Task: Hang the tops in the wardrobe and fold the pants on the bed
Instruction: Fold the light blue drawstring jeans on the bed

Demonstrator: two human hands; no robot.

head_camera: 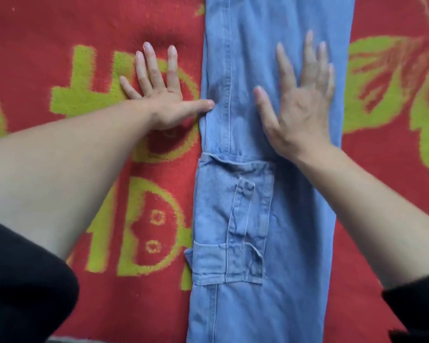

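Light blue denim pants (290, 206) lie stretched lengthwise down the middle of the bed, folded leg on leg, with a cargo pocket facing up near the centre. My right hand (300, 102) lies flat on the denim with fingers spread straight. Beside the pants' left edge, my left hand (159, 90) rests flat on the blanket, its thumb touching the denim edge. Both arms wear pushed-up black sleeves.
A red blanket (60, 33) with yellow-green letters and leaf shapes covers the bed on both sides of the pants. No tops or wardrobe are in view.
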